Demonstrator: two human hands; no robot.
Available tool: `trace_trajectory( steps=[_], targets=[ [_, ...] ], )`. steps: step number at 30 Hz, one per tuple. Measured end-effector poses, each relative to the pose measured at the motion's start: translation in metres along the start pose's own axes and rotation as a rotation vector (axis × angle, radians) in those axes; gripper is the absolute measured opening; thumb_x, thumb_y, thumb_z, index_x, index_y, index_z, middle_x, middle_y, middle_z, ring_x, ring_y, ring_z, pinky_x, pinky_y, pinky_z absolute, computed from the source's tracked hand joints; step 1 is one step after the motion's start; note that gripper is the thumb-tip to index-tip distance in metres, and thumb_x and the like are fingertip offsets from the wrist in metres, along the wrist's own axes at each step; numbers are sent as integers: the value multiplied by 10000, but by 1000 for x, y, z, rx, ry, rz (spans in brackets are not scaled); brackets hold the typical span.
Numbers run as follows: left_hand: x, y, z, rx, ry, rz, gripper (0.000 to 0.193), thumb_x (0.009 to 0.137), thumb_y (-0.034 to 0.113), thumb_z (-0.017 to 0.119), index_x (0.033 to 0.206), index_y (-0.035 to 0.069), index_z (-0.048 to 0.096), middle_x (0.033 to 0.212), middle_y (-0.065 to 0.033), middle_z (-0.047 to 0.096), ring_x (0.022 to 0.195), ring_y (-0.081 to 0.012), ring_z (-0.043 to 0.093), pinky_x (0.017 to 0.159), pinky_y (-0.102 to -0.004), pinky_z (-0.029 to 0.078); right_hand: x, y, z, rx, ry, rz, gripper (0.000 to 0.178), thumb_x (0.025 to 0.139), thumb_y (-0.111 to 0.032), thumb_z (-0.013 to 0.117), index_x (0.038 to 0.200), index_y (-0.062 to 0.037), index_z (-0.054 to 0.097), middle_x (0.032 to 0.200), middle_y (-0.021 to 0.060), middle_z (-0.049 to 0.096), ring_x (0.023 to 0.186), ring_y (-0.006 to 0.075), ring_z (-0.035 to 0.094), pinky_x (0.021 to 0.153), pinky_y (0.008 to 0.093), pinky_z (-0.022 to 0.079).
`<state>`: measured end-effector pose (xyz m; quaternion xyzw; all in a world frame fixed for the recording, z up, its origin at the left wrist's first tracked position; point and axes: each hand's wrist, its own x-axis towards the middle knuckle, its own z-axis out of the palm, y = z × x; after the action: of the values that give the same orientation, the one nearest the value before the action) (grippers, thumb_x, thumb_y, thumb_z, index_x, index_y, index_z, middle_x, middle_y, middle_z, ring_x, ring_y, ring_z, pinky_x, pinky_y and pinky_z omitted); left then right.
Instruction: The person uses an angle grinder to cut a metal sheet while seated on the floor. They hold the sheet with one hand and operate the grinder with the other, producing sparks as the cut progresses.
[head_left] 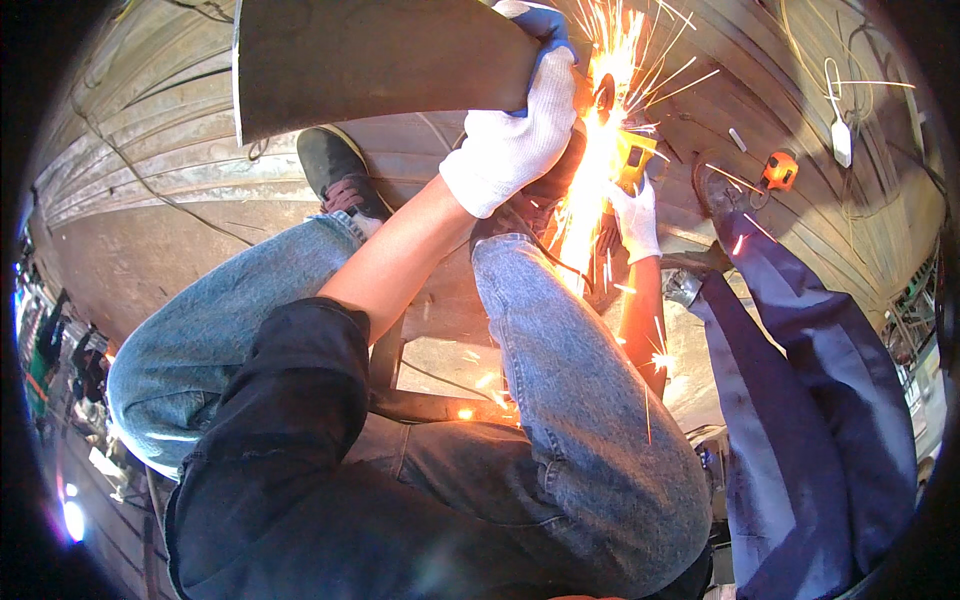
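Observation:
My left hand, in a white glove with blue on the fingers, grips the right edge of a dark flat plate with a pale left rim. The plate is held up at the top of the view; its kind is unclear. To the right, my right hand, also in a white glove, is closed on a yellow power tool that looks like a grinder. A bright stream of sparks runs beside the tool, fanning upward and down toward my right knee. Glare hides the contact point and most of the tool.
At right, a person's dark blue trouser legs are close beside my right knee. An orange tape measure and a white tag on a wire loop lie on the metal surface. A cable crosses the left side.

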<state>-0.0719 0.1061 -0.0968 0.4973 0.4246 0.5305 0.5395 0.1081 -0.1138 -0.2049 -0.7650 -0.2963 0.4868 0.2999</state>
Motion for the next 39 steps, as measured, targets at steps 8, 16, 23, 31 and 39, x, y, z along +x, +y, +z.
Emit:
trace_trajectory(
  steps=[8,16,23,31,39],
  targets=[
    [1,-2,-3,-40,-6,7,33,985,46,576,994,22,596,887,-63,639,818,-154,627,774,-313,543,-4,16,-4,389,16,176,483,825,-109,824,1256,-31,620,1110,44,703,981,148,678,899,308,536],
    [4,-9,-8,-1,-31,66,245,939,-26,521,1181,10,518,974,-58,548,880,-141,554,818,-296,483,-15,36,-13,555,38,231,508,828,-104,822,1282,-29,607,1122,46,701,986,166,686,905,319,547],
    [0,-5,0,-36,23,66,299,947,-57,510,1236,14,495,993,-63,561,885,-143,561,832,-302,495,-17,31,-7,521,2,207,502,826,-121,834,1269,-34,616,1118,47,702,988,155,683,900,315,549],
    [1,-21,-22,-64,119,-255,59,1010,61,565,1017,10,594,901,-60,648,864,-197,678,844,-382,590,-12,26,0,505,-5,207,476,838,-115,815,1263,-31,616,1115,52,705,982,152,685,897,311,548],
    [38,-88,-113,-582,297,-270,116,972,197,568,911,98,569,841,-100,603,806,-286,611,812,-515,544,-33,23,-10,743,39,277,448,861,-73,757,1270,-1,590,1101,129,712,900,254,730,816,410,618]
  ],
)
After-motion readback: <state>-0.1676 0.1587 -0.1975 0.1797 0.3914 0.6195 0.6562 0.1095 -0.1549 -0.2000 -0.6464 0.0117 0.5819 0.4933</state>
